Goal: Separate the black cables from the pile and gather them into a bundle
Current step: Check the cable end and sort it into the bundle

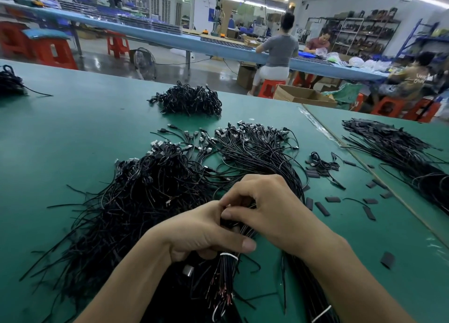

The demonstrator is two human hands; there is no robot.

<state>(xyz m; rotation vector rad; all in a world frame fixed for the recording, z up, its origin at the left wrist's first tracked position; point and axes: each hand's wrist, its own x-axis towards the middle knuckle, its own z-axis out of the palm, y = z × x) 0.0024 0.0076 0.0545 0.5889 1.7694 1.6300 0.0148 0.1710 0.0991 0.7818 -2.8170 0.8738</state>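
Head view down onto a green counter (60, 140), landmark the bundle (227, 271) of black cables near the bottom middle. Bundle cinched by a white tie (228, 255), bare wire ends fanning out below the tie toward the viewer. Round the bundle just above the tie, the left hand (201, 230), thumb laid across the front, grip clamped on the cables. Just beyond the bundle and slightly to its right, the right hand (274, 208), touching the left, fingers curled in, grip pinched on the bundle's upper strands; one strand or several, hard to tell behind the knuckles. Left of the bundle and running in under it, the big pile (136, 206) of loose black cables, tangled, ends splayed over the counter. Beyond the bundle, a fanned spread (255, 150) of cables, plug ends pointing away. Farther beyond, well apart from the bundle, a coiled heap (192, 100). Right of the bundle, short black sleeve pieces (322, 208) scattered flat on the counter; past those, across a seam in the counter, a long sheaf (398, 150) of more cables. Far to the bundle's left, at the frame edge, a small dark heap (9, 83).
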